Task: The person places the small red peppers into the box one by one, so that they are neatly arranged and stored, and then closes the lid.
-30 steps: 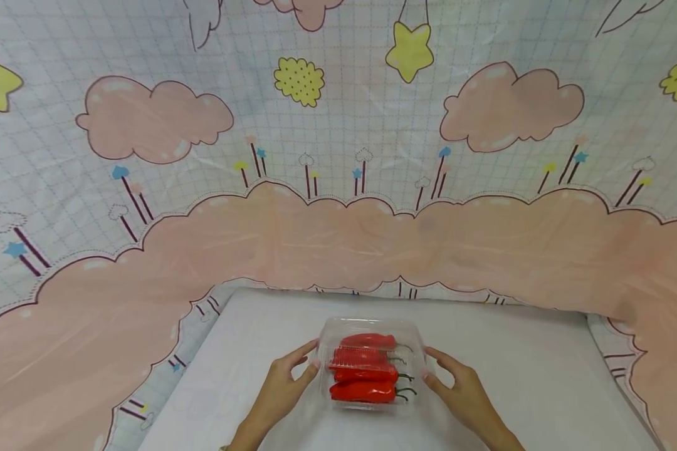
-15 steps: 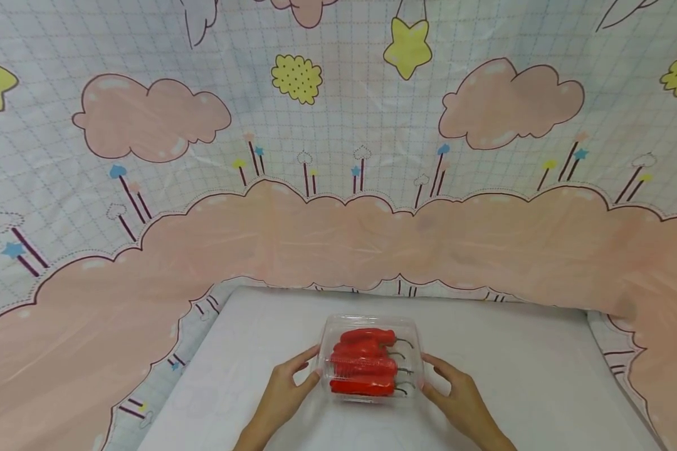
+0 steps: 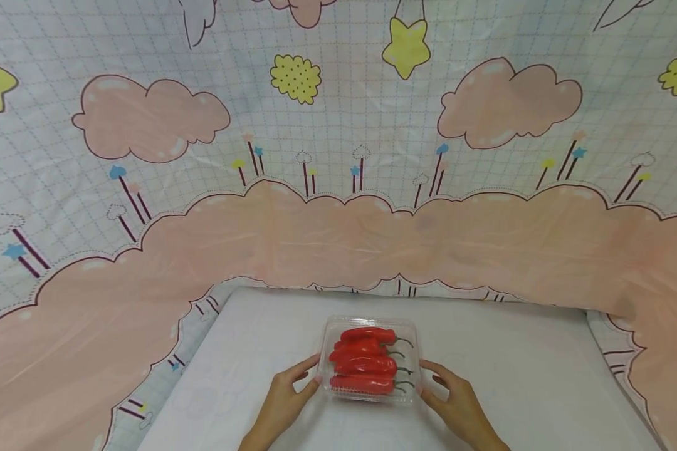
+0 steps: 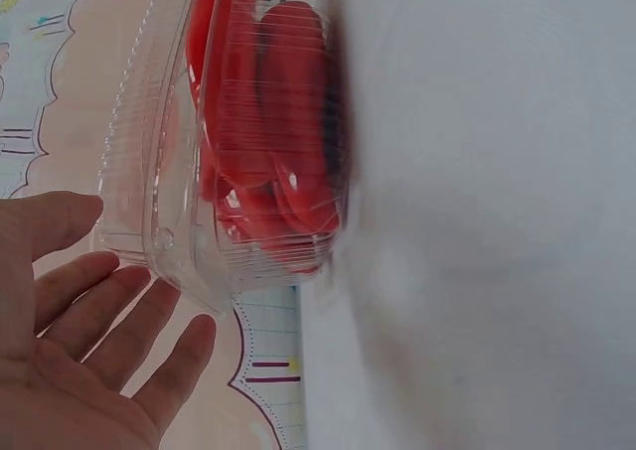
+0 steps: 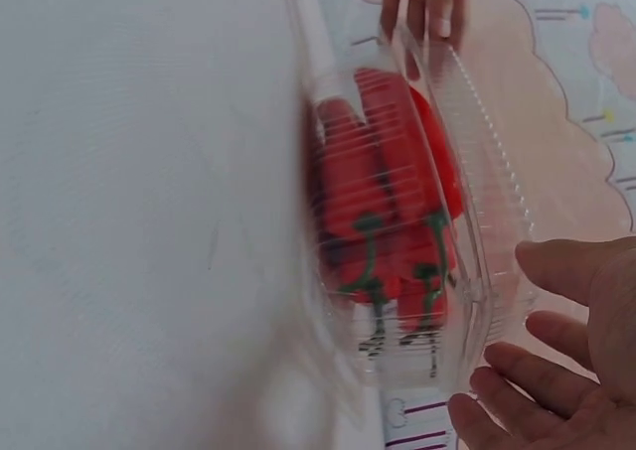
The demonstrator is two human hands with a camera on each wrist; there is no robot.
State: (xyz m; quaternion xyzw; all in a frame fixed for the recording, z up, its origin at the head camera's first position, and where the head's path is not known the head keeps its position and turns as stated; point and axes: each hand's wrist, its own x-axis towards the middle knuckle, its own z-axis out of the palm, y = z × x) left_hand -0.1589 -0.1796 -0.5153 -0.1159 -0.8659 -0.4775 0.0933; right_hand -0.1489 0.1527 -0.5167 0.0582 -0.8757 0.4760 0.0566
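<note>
A clear plastic clamshell container (image 3: 372,398) rests on the white table, its ridged lid lying over the base. Inside, several long red peppers (image 3: 365,365) with green stems lie side by side, stems pointing right. My left hand (image 3: 284,391) is at the container's left side, thumb and extended fingertips touching or very near its edge. On the opposite side, my right hand (image 3: 452,401) is placed likewise, fingers (image 5: 542,378) fairly straight beside the rim. Whether the lid's edge is snapped onto the base cannot be told from these views.
The white tabletop (image 3: 519,357) extends around the container on all sides. Behind and beside it hangs a cloth (image 3: 338,244) printed with pink clouds, stars and a grid.
The ridged front of the lid has come down toward the near side of the container, over the nearer peppers. Both hands have stayed at its sides, shifting slightly nearer to me.
</note>
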